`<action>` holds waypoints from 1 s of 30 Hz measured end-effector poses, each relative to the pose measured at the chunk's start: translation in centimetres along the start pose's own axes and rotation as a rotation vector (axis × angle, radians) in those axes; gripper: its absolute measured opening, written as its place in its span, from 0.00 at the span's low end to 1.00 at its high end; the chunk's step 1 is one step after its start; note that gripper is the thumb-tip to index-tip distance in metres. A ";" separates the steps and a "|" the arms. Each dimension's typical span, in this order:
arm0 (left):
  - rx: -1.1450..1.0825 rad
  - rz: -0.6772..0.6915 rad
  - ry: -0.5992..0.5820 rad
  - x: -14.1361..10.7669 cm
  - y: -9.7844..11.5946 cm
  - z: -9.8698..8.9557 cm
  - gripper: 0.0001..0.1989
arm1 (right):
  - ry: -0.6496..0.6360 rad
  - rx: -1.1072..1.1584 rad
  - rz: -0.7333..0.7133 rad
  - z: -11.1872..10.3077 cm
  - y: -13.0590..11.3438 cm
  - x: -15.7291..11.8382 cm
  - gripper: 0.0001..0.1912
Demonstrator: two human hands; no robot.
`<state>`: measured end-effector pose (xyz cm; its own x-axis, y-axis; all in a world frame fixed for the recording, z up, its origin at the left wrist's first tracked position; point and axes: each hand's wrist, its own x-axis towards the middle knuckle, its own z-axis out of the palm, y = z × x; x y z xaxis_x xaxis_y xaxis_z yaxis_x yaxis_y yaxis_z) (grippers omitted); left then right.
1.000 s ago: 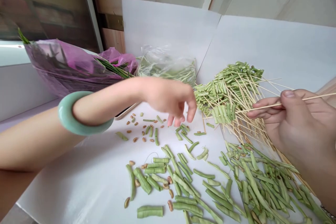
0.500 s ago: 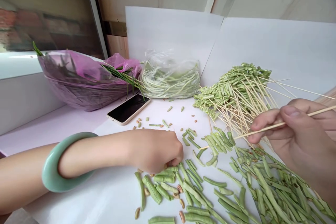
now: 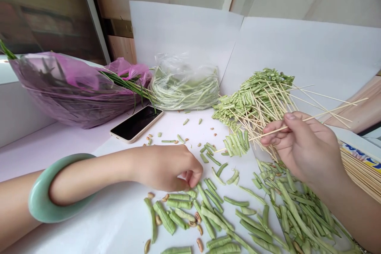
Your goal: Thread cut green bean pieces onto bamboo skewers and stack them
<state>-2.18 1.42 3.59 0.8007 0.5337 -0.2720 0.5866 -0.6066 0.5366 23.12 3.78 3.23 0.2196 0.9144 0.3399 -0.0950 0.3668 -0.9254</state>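
My right hand (image 3: 306, 143) pinches a thin bamboo skewer (image 3: 324, 114) between thumb and fingers. A row of short green bean pieces (image 3: 236, 143) is threaded side by side near its left end, and the bare tip pokes out beyond them. My left hand (image 3: 171, 168), with a pale green bangle (image 3: 38, 202) on the wrist, is low over the table. Its thumb and fingers are curled together just above a cut bean piece (image 3: 192, 193); whether they grip something is hidden. Loose bean pieces (image 3: 214, 216) and brown bean seeds (image 3: 199, 244) lie in front.
Behind my right hand is a pile of filled bean skewers (image 3: 253, 91). A bag of long beans (image 3: 184, 87), a purple bag of greens (image 3: 74, 91) and a phone (image 3: 137, 123) stand farther back. More cut beans (image 3: 306, 210) and bare sticks (image 3: 361, 170) lie at right.
The view has swung slightly right. My right hand has moved left with the skewer, its grip now nearer the threaded beans. My left hand remains low by the loose pieces, its fingertips more visible.
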 end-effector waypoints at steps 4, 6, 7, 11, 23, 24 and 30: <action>-0.010 0.037 -0.047 0.0 0.0 0.1 0.10 | 0.004 0.018 0.013 -0.1 0.3 0.2 0.12; -0.010 0.037 -0.059 0.0 0.0 0.2 0.11 | 0.002 0.025 0.021 -0.1 0.3 0.2 0.12; -0.010 0.034 -0.061 0.0 0.1 0.2 0.11 | 0.002 0.029 0.024 -0.1 0.3 0.2 0.12; 0.026 0.045 -0.059 0.1 0.2 0.1 0.14 | 0.005 0.050 0.037 -0.2 0.5 0.3 0.12; -0.450 -0.065 0.200 1.0 -1.4 -0.4 0.04 | 0.018 0.086 0.076 -0.5 1.2 0.5 0.13; -0.545 -0.067 0.235 1.2 -1.8 -0.2 0.03 | 0.018 0.083 0.079 -0.5 1.3 0.5 0.13; -0.962 0.024 0.413 2.7 -3.4 0.9 0.07 | 0.019 0.083 0.082 -0.5 1.6 0.6 0.13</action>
<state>-1.93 4.38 0.38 0.6012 0.7971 -0.0560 0.0817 0.0084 0.9966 23.62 4.78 1.89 0.2258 0.9389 0.2599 -0.1928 0.3045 -0.9328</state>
